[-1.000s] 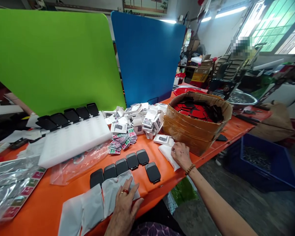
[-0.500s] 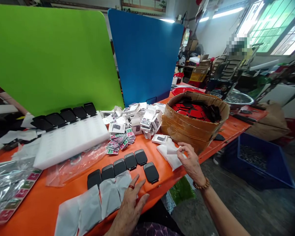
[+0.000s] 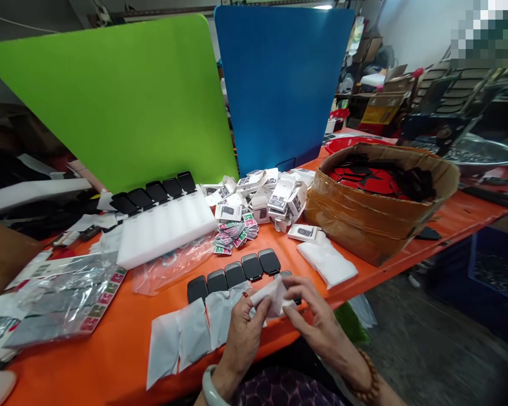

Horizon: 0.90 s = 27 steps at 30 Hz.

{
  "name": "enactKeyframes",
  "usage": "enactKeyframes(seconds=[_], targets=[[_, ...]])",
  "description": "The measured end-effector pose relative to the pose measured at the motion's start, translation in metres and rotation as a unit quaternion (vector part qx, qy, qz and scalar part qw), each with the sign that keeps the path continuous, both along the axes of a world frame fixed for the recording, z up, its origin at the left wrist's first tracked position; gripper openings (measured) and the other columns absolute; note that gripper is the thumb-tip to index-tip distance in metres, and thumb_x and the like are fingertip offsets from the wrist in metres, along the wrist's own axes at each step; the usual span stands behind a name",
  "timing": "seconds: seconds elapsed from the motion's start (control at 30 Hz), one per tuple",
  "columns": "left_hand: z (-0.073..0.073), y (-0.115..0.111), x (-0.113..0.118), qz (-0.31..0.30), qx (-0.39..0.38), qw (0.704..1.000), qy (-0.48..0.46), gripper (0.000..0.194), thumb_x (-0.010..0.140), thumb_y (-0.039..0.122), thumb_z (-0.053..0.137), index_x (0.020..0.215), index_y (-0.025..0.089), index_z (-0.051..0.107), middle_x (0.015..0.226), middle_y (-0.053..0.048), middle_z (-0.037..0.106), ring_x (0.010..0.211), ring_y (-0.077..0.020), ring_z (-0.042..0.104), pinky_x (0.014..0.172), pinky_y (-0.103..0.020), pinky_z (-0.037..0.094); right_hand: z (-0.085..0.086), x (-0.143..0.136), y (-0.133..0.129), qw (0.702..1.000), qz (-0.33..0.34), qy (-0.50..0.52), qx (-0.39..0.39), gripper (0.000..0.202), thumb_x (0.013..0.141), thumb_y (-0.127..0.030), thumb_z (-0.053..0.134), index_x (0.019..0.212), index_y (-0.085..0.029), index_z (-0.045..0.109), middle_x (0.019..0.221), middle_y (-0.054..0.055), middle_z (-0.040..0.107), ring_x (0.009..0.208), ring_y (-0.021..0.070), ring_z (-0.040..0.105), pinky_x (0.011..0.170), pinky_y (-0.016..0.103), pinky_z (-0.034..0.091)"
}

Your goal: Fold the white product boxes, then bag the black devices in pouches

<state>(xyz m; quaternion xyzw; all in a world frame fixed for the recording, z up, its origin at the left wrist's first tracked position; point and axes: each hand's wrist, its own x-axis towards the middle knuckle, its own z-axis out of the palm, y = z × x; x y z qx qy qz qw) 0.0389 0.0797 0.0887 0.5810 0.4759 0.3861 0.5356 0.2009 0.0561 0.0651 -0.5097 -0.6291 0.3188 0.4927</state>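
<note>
In front of me, my left hand [image 3: 243,327] pinches one side of a thin white pouch [image 3: 275,296]. The thumb and fingers of my right hand [image 3: 319,321] are closed on its other side. One black rounded case [image 3: 297,300] is partly hidden behind my right fingers. To the left, several similar black cases [image 3: 236,274] lie in a row, with white pouches [image 3: 195,332] at their lower ends. Beyond my right hand lies a stack of white pouches [image 3: 328,262].
A carton [image 3: 355,225] of red and black pieces stands at the right. Small white boxes [image 3: 260,197] and printed cards [image 3: 235,232] are piled in the middle. A white foam block [image 3: 165,228] holds black cases. Green [image 3: 122,101] and blue [image 3: 279,90] panels rise behind the orange table [image 3: 122,361].
My right hand has moved left from the pouch stack, bringing a white pouch. My left hand has lifted from the table and closed on that pouch. The view has turned left.
</note>
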Motion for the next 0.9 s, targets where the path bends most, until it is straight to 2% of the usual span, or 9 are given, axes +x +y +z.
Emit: enactKeyframes(seconds=[0.07, 0.13, 0.27, 0.4, 0.5, 0.6, 0.73, 0.83, 0.9], targets=[[0.000, -0.004, -0.007, -0.046, -0.035, 0.998, -0.008, 0.027, 0.084, 0.040, 0.058, 0.084, 0.016, 0.071, 0.076, -0.002, 0.062, 0.074, -0.0168, 0.053, 0.070, -0.027, 0.042, 0.005, 0.008, 0.004, 0.993, 0.047, 0.073, -0.082, 0.035, 0.082, -0.028, 0.062, 0.116, -0.025, 0.053, 0.129, 0.009, 0.050, 0.114, 0.0231, 0.051, 0.092, 0.036, 0.042], [-0.002, -0.007, -0.011, -0.083, -0.080, 0.993, -0.031, 0.026, 0.082, 0.039, 0.061, 0.080, 0.015, 0.071, 0.070, -0.001, 0.060, 0.068, -0.0144, 0.050, 0.065, -0.025, 0.039, 0.007, 0.013, 0.008, 0.974, 0.104, 0.141, -0.143, 0.052, 0.078, -0.033, 0.067, 0.126, -0.026, 0.048, 0.123, 0.007, 0.054, 0.105, 0.0213, 0.055, 0.086, 0.033, 0.045], [-0.008, -0.010, -0.012, -0.062, -0.142, 0.984, -0.092, 0.025, 0.075, 0.039, 0.069, 0.079, 0.014, 0.071, 0.067, 0.000, 0.060, 0.063, -0.0118, 0.048, 0.061, -0.023, 0.037, 0.004, 0.007, 0.009, 0.951, 0.144, 0.162, -0.218, 0.019, 0.078, -0.036, 0.068, 0.085, -0.019, 0.065, 0.080, 0.001, 0.061, 0.076, 0.0152, 0.054, 0.069, 0.026, 0.042], [-0.013, -0.012, -0.008, 0.033, -0.157, 0.981, -0.107, 0.029, 0.072, 0.041, 0.071, 0.073, 0.013, 0.070, 0.064, 0.000, 0.060, 0.061, -0.0113, 0.047, 0.059, -0.023, 0.036, -0.004, -0.003, 0.003, 0.963, 0.098, 0.125, -0.216, 0.026, 0.081, -0.041, 0.065, 0.071, -0.017, 0.061, 0.068, -0.002, 0.054, 0.065, 0.0118, 0.044, 0.058, 0.023, 0.034], [-0.019, -0.015, -0.005, 0.051, -0.173, 0.974, -0.140, 0.030, 0.067, 0.041, 0.077, 0.068, 0.012, 0.067, 0.064, -0.001, 0.060, 0.062, -0.0114, 0.047, 0.060, -0.023, 0.037, -0.009, -0.006, 0.001, 0.952, 0.086, 0.160, -0.246, 0.035, 0.080, -0.048, 0.064, 0.066, -0.017, 0.056, 0.062, -0.003, 0.046, 0.058, 0.0100, 0.036, 0.052, 0.022, 0.027], [-0.029, -0.018, -0.001, 0.053, -0.223, 0.950, -0.212, 0.034, 0.063, 0.041, 0.080, 0.062, 0.013, 0.060, 0.060, 0.002, 0.055, 0.056, -0.0084, 0.042, 0.055, -0.021, 0.033, -0.012, -0.008, -0.002, 0.902, 0.093, 0.307, -0.289, 0.042, 0.075, -0.052, 0.068, 0.063, -0.017, 0.049, 0.059, -0.005, 0.038, 0.054, 0.0085, 0.030, 0.050, 0.022, 0.025], [-0.039, -0.022, 0.005, 0.023, -0.297, 0.918, -0.260, 0.043, 0.063, 0.048, 0.078, 0.060, 0.014, 0.051, 0.053, 0.005, 0.047, 0.048, -0.0054, 0.034, 0.047, -0.020, 0.026, -0.020, -0.008, -0.011, 0.821, 0.153, 0.462, -0.299, 0.046, 0.068, -0.052, 0.074, 0.060, -0.016, 0.046, 0.068, -0.003, 0.042, 0.061, 0.0094, 0.035, 0.057, 0.022, 0.032], [-0.038, -0.023, 0.008, 0.012, -0.310, 0.908, -0.282, 0.045, 0.065, 0.049, 0.077, 0.063, 0.016, 0.048, 0.055, 0.006, 0.045, 0.048, -0.0047, 0.034, 0.047, -0.019, 0.026, -0.030, -0.005, -0.019, 0.791, 0.176, 0.488, -0.325, 0.049, 0.066, -0.055, 0.075, 0.060, -0.017, 0.045, 0.064, -0.003, 0.040, 0.059, 0.0095, 0.035, 0.055, 0.022, 0.031], [-0.036, -0.022, 0.008, -0.001, -0.317, 0.903, -0.291, 0.045, 0.066, 0.050, 0.076, 0.065, 0.017, 0.045, 0.056, 0.006, 0.045, 0.048, -0.0049, 0.035, 0.048, -0.019, 0.028, -0.035, 0.000, -0.020, 0.790, 0.185, 0.472, -0.345, 0.048, 0.068, -0.056, 0.073, 0.060, -0.018, 0.043, 0.059, -0.005, 0.036, 0.054, 0.0085, 0.030, 0.050, 0.021, 0.026]])
